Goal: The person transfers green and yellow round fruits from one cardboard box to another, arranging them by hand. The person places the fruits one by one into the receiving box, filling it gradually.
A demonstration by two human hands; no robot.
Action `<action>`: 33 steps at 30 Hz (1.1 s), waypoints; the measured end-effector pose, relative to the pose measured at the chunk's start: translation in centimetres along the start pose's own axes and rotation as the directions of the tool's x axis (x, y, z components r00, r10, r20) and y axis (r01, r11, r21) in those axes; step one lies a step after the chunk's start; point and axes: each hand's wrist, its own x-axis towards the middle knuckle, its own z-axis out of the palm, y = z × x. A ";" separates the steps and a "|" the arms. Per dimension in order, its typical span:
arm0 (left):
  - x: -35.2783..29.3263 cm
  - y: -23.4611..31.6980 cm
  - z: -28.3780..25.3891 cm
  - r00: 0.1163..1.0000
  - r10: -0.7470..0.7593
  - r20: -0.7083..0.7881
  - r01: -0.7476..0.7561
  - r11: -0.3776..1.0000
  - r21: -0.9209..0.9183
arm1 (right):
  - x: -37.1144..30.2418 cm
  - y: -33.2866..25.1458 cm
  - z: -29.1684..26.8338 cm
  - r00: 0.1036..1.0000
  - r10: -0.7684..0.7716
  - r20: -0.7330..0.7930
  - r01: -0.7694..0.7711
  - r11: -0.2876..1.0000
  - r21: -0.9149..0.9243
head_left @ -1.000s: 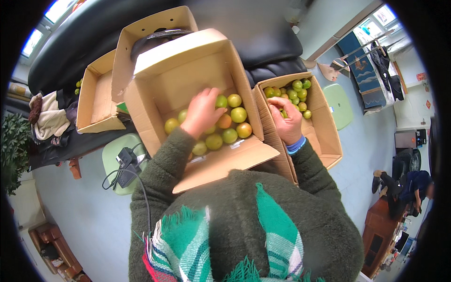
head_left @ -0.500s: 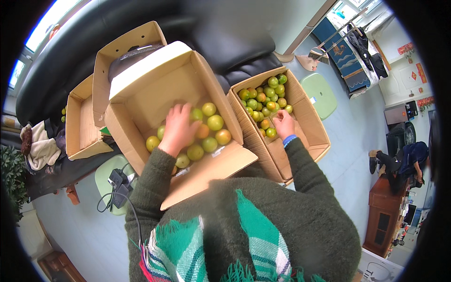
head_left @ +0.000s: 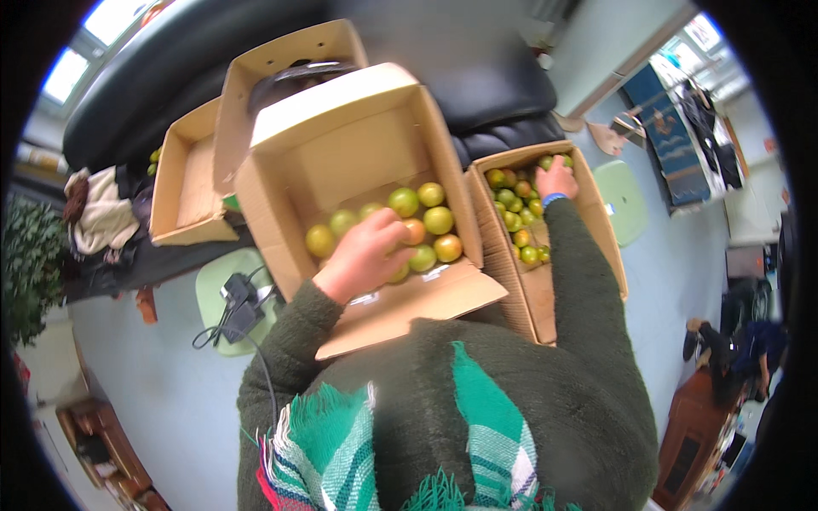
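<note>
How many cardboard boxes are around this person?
4: the front box under the left hand, the right box under the right hand, the rear box behind the front one, and the leftmost box. More may be hidden.

Two bare hands, a left hand (head_left: 366,251) and a right hand (head_left: 557,180), work among four cardboard boxes: a middle box (head_left: 341,162), a right box (head_left: 601,243), a rear box (head_left: 285,60) and a left box (head_left: 192,166). About ten tomatoes (head_left: 438,220) show toward the middle box's near edge, some partly covered by the hand. The right box's tomatoes (head_left: 515,203), grouped toward its far and left edges, number at least a dozen; overlap and the right arm prevent an exact tally. Two green stools, a left stool (head_left: 215,285) and a right stool (head_left: 619,204), flank the boxes. Also pictured: one blue wristband (head_left: 555,197), one scarf (head_left: 494,400) and one co-worker (head_left: 758,349).
</note>
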 end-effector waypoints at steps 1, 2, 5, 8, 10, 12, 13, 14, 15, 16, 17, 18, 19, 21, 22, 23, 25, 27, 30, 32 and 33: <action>-0.2 0.2 -0.2 0.999 -0.011 0.049 0.012 1.000 -0.023 | 0.2 0.0 -0.2 1.000 -0.012 -0.002 0.012 0.999 -0.038; -0.4 0.3 -0.3 0.996 -0.012 0.085 0.014 1.000 -0.026 | 0.3 0.1 -0.8 1.000 -0.004 0.022 0.004 1.000 0.017; -0.5 0.5 -0.3 0.995 -0.016 0.103 0.020 0.999 -0.042 | -1.0 -1.2 -3.9 0.994 0.082 -0.073 -0.048 0.924 0.379; 0.1 0.5 -0.3 1.000 0.024 0.009 -0.024 0.997 -0.073 | -5.2 -3.7 -9.5 0.976 -0.096 -0.197 0.218 0.503 0.836; 0.9 1.0 -0.4 0.995 0.063 -0.074 -0.069 0.994 -0.079 | -10.0 -5.8 -13.7 0.931 -0.288 -0.223 0.328 0.394 0.859; 1.7 1.6 -0.6 0.976 0.088 -0.197 -0.103 0.992 -0.067 | -13.6 -8.5 -17.6 0.813 -0.539 -0.220 0.450 0.343 0.825; 1.9 1.8 -0.9 0.976 0.112 -0.187 -0.122 0.992 -0.038 | -15.0 -10.2 -18.9 0.726 -0.659 -0.197 0.493 0.299 0.818; 1.9 2.0 -1.1 0.974 0.131 -0.187 -0.135 0.991 -0.008 | -16.0 -12.1 -19.8 0.683 -0.711 -0.169 0.447 0.224 0.866; 1.9 2.1 -1.3 0.970 0.147 -0.192 -0.145 0.989 0.024 | -16.7 -13.7 -20.4 0.616 -0.776 -0.137 0.402 0.160 0.902; 1.9 2.1 -1.3 0.973 0.140 -0.181 -0.134 0.990 0.046 | -17.2 -15.0 -20.7 0.573 -0.815 -0.082 0.369 0.167 0.914; 1.6 2.0 -1.5 0.973 0.122 -0.196 -0.116 0.992 0.043 | -17.5 -16.1 -20.8 0.523 -0.852 -0.020 0.334 0.183 0.925; 1.2 1.7 -1.8 0.973 0.105 -0.204 -0.099 0.994 0.041 | -17.9 -17.0 -20.6 0.516 -0.855 0.042 0.257 0.202 0.945; 0.7 1.3 -2.1 0.975 0.088 -0.204 -0.083 0.996 0.037 | -17.8 -17.7 -20.3 0.484 -0.873 0.054 0.257 0.201 0.945; -0.5 0.1 -3.2 0.962 -0.065 -0.265 0.099 0.988 0.120 | -18.1 -17.4 -19.7 0.522 -0.852 0.044 0.176 0.158 0.972; -0.8 -1.0 -4.0 0.957 -0.130 -0.260 0.193 0.953 0.233 | -17.9 -16.3 -19.5 0.538 -0.841 -0.058 0.285 0.118 0.951; -1.0 -2.2 -4.8 0.946 -0.161 -0.282 0.256 0.905 0.339 | -17.8 -15.7 -19.1 0.596 -0.798 -0.089 0.288 0.109 0.951; -1.2 -4.2 -5.7 0.936 -0.235 -0.261 0.343 0.766 0.544 | -17.4 -13.5 -18.4 0.699 -0.716 -0.004 0.138 0.130 0.982; -1.4 -5.7 -6.1 0.910 -0.382 -0.160 0.377 0.606 0.701 | -17.2 -10.4 -16.8 0.802 -0.594 -0.069 0.156 0.096 0.983; -0.8 -7.1 -5.3 0.877 -0.472 -0.087 0.361 0.528 0.769 | -16.4 -5.4 -13.3 0.918 -0.395 -0.039 0.118 0.177 0.977; -0.7 -7.7 -5.0 0.859 -0.506 -0.080 0.362 0.489 0.794 | -15.8 -2.9 -10.4 0.967 -0.253 -0.034 0.079 0.168 0.983; -0.8 -7.9 -5.0 0.849 -0.521 -0.082 0.368 0.473 0.801 | -15.3 -1.3 -8.9 0.982 -0.186 0.046 0.005 0.268 0.963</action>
